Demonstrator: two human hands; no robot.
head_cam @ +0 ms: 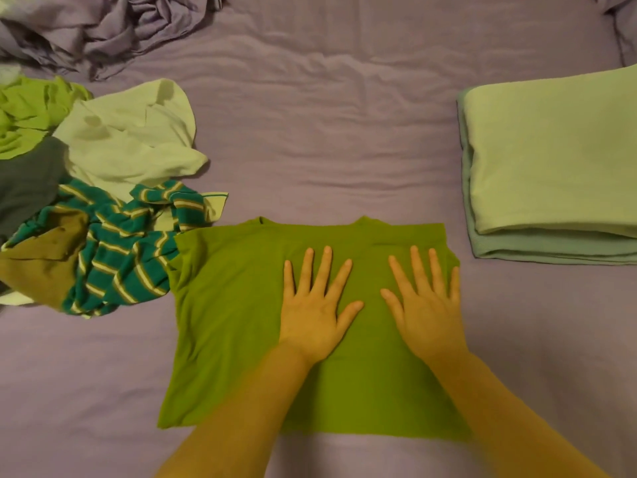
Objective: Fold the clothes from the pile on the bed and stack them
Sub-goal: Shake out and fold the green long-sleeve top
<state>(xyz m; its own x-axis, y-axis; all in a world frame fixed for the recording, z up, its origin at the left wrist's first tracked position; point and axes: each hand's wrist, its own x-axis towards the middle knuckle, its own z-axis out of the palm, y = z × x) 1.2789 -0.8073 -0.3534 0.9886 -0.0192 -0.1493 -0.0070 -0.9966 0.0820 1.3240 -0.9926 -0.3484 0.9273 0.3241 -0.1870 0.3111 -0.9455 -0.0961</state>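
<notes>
A green t-shirt (241, 322) lies flat on the purple bed sheet (327, 132), near the bed's front edge, neck pointing away. Both hands lie flat on it w/ fingers straight & spread, holding nothing. The left hand (315, 305) is on the shirt's middle; the right hand (425, 305) is by its right edge. The hands are a bit apart. The pile of unfolded clothes (103, 201) sits at the left edge: white, striped, brown, grey & light green bits. The striped one touches the shirt's left sleeve. The stack of folded clothes (551, 167) sits at the right edge.
</notes>
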